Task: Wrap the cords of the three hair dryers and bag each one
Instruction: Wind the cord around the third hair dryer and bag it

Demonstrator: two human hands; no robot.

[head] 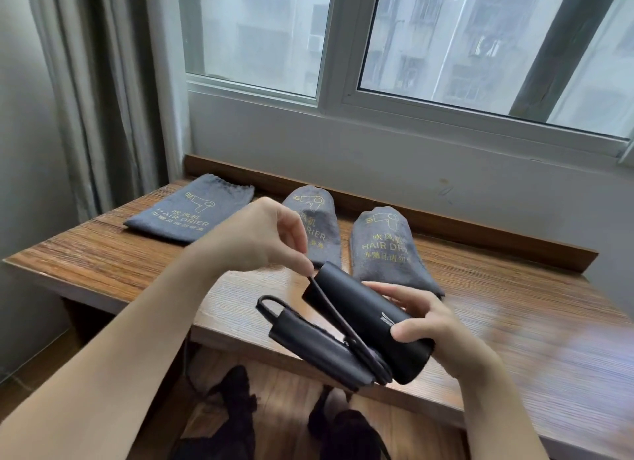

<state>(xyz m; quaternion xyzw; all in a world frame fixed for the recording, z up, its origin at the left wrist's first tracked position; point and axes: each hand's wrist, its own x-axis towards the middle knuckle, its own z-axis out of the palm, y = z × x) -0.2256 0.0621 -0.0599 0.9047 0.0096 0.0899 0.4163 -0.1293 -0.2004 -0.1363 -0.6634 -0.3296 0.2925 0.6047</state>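
A black folding hair dryer (363, 319) is held above the front edge of the wooden table (103, 253). My right hand (422, 322) grips its barrel from the right. My left hand (264, 236) pinches the black cord (338, 317), which runs across the barrel and the folded handle (315, 349). Three grey "HAIR DRIER" bags lie at the back of the table. The left bag (192, 212) lies flat with its mouth at the far end. The middle bag (319, 226) and the right bag (387, 250) look filled and rounded.
A raised wooden lip (480, 233) runs along the table's back under the window. A grey curtain (103, 92) hangs at the left. Dark shapes lie on the wooden floor (281, 404) below the table edge.
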